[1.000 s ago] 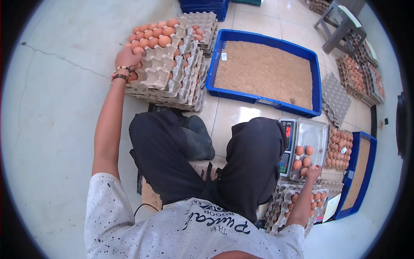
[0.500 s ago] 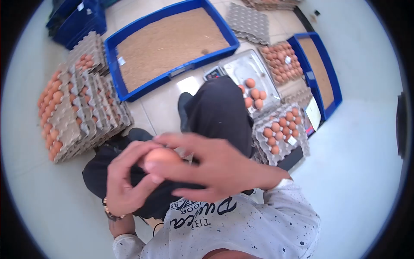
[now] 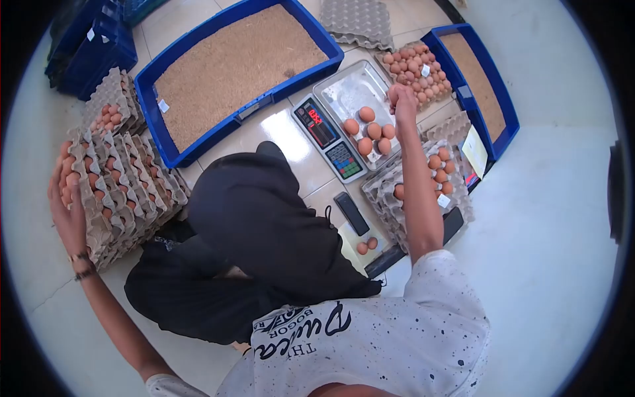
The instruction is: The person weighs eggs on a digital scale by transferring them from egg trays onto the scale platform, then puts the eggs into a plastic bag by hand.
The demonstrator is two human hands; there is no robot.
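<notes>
My left hand (image 3: 67, 215) reaches to the tall stack of filled egg trays (image 3: 122, 182) on the left. Its thumb and fingers close around a brown egg (image 3: 67, 194) at the stack's outer face. Stretched far out, my right hand (image 3: 403, 104) has its fingers curled together between the scale's pan and a full egg tray (image 3: 423, 83). Whatever those fingers hold is hidden. Several brown eggs (image 3: 366, 114) lie on the metal pan of the digital scale (image 3: 329, 135), whose red display is lit.
Blue trays of tan, grainy material (image 3: 238, 73) (image 3: 483, 96) stand ahead and at right. Beneath my right forearm is a stack of egg trays (image 3: 387, 192). A black phone-like object (image 3: 352, 213) and two eggs (image 3: 367, 246) lie near my knee. Empty grey trays (image 3: 357, 23) sit at the back.
My hands were together over my lap around an egg. They have since parted, the left to the stacked trays and the right past the scale. My knee has shifted left, uncovering the scale's display.
</notes>
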